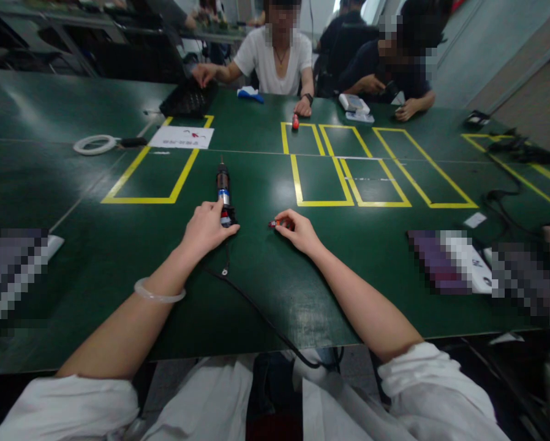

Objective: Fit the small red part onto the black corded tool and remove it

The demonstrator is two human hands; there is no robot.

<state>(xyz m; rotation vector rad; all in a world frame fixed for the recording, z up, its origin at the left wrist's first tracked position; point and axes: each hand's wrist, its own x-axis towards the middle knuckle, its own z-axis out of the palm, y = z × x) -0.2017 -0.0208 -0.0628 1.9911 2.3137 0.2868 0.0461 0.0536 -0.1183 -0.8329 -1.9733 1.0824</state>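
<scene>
left grip (pixel 207 228) has its fingers closed over the near end of the electric screwdriver (pixel 223 190), which lies pointing straight away across the desk (pixel 119 245), while the right grip (pixel 297 231) pinches a small red piece (pixel 274 224) just right of the screwdriver.

Electric screwdriver (pixel 223 191) lies on the table (pixel 95 257), its near end under the left hand (pixel 206 228). A small part (pixel 273 224) is held at the right hand (pixel 297 231), right of it. Taped rectangles (pixel 323 180) are marked behind; a cable (pixel 256 312) trails toward the near edge.
</scene>
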